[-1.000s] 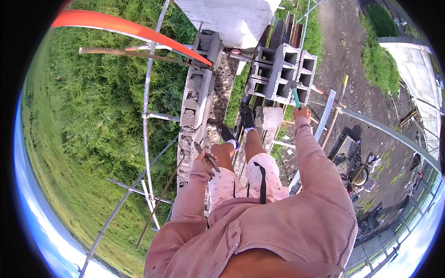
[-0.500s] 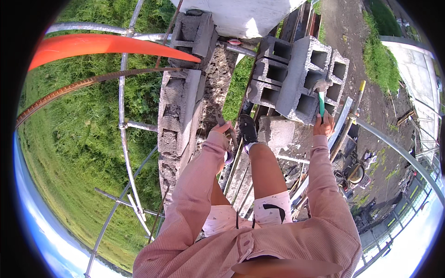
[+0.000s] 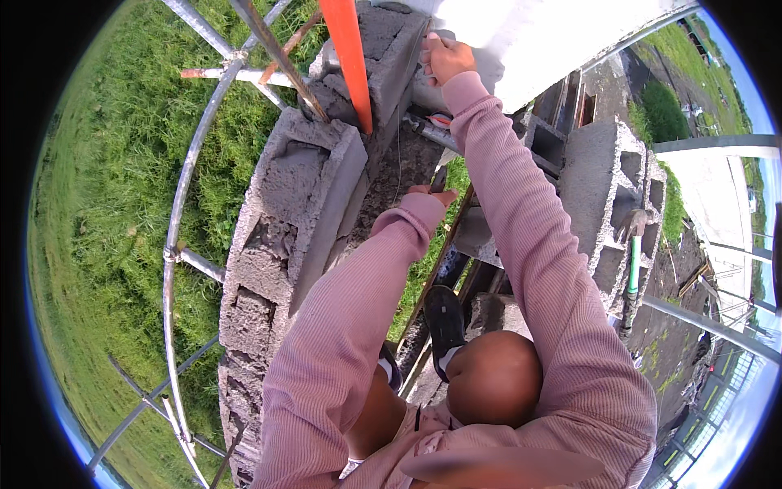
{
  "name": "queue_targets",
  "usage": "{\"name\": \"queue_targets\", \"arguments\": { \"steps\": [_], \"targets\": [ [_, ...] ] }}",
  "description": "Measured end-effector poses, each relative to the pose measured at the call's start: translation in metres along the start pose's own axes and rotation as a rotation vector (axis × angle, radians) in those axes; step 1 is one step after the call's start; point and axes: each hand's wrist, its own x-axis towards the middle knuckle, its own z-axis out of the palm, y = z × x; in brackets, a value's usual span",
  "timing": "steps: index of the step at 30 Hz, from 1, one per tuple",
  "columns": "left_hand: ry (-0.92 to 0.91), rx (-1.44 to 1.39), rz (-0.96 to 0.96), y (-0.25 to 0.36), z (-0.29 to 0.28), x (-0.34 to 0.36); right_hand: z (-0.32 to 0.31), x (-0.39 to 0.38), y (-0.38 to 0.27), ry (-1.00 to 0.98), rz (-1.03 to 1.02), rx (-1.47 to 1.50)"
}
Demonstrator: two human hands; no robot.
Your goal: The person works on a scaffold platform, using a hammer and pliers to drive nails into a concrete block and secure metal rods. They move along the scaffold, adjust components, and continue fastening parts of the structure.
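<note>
My right hand (image 3: 448,59) reaches up beside the top end of the block wall, against the white wall face. Its fingers are closed, and what they pinch is hard to make out. A thin pale line (image 3: 399,155) hangs along the block wall's inner side, down toward my left hand. Lower down, my left hand (image 3: 432,196) is closed on a dark narrow tool (image 3: 440,178), whose kind is mostly hidden. The grey hollow-block wall (image 3: 326,220) runs along my left, mortar in its cells. A green-handled hammer (image 3: 634,265) rests on the stacked blocks at right.
An orange tube (image 3: 349,65) and a rusty rebar (image 3: 285,65) rise from the block wall. Scaffold pipes (image 3: 191,163) stand over grass on the left. Loose hollow blocks (image 3: 590,171) are stacked at right. My foot (image 3: 444,322) stands by narrow metal beams with gaps.
My right hand has let go of the hammer, leaving it on the blocks, and moved up-left to the wall's far end. My view has shifted closer to the block wall.
</note>
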Motion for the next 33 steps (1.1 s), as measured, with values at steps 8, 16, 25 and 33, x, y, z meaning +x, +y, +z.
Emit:
{"name": "queue_targets", "arguments": {
  "steps": [8, 16, 25, 33],
  "targets": [
    [-0.185, 0.505, -0.026, -0.003, -0.037, -0.035, 0.012, 0.029, -0.003, -0.148, 0.101, 0.487],
    [-0.113, 0.501, -0.018, -0.017, -0.046, -0.041, 0.012, 0.038, -0.003, -0.098, 0.203, 0.555],
    [-0.132, 0.457, -0.024, -0.018, -0.055, -0.049, 0.014, 0.031, -0.009, -0.107, 0.183, 0.534],
    [-0.034, 0.316, 0.026, -0.031, -0.051, -0.055, 0.007, 0.03, -0.005, -0.196, 0.179, 0.533]
  ]
}}
